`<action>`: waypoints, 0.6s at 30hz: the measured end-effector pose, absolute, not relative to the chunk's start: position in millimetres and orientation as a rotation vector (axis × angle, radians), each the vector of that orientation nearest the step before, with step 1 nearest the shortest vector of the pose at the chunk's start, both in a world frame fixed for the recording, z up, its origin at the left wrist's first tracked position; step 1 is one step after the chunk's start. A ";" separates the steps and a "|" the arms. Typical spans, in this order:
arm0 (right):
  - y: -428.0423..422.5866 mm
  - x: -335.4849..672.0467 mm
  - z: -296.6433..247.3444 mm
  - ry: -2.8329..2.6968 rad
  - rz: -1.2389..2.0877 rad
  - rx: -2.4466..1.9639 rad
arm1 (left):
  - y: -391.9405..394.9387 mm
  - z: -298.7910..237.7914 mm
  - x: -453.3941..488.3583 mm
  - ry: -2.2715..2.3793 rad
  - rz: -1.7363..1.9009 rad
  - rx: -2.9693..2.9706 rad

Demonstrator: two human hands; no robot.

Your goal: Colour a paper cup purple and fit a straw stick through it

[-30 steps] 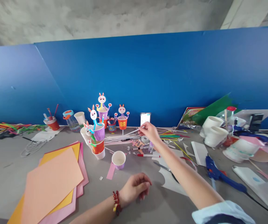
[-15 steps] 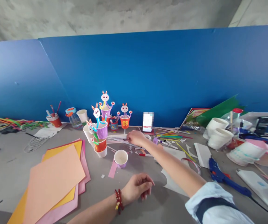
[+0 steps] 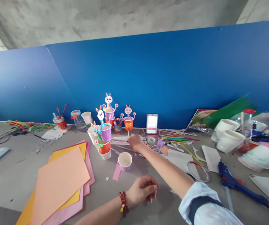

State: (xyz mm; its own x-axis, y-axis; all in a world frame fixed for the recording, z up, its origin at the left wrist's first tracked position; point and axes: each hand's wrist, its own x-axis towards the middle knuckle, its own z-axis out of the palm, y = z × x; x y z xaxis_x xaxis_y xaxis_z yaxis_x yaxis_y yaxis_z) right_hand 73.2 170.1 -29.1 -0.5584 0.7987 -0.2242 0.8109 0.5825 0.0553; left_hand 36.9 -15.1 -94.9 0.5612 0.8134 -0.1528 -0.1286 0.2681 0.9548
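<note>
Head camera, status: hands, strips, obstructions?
Right hand at pale strips, grip hidden. Left hand loosely curled, holding nothing visible. Purple-sided cup upright on table, apart from both hands.

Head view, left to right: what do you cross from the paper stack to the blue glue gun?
Paper stack → front rabbit-cup stack → single cup → left hand → white card → blue glue gun.

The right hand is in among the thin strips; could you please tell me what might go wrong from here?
The right hand might knock the red rabbit cup standing just beyond it. The thin strips lie loosely jumbled, so lifting one could drag others along. The small white-and-purple cup stands open near both hands, so a careless sweep might tip it over.
</note>
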 end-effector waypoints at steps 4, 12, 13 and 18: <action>170.2 81.4 -9.9 2.633 -0.099 1.446 | -13.3 -93.4 36.4 0.720 0.739 1.081; 131.4 133.8 51.1 2.817 -0.027 1.803 | -10.2 -93.0 30.6 0.640 0.811 0.868; 119.1 145.0 56.1 2.825 -0.018 1.872 | -9.9 -92.6 30.1 0.615 0.824 0.852; 46.4 197.7 48.0 3.152 -0.805 1.707 | -4.3 -85.7 26.3 0.459 0.958 0.675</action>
State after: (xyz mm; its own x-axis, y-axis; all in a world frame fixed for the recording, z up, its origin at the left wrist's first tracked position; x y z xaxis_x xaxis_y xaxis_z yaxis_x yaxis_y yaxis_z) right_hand 197.7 46.4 48.0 -0.4597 0.8533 0.2461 0.6310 0.5089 -0.5856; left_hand 26.3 -4.3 -85.7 0.5066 0.8597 -0.0644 -0.5885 0.3995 0.7029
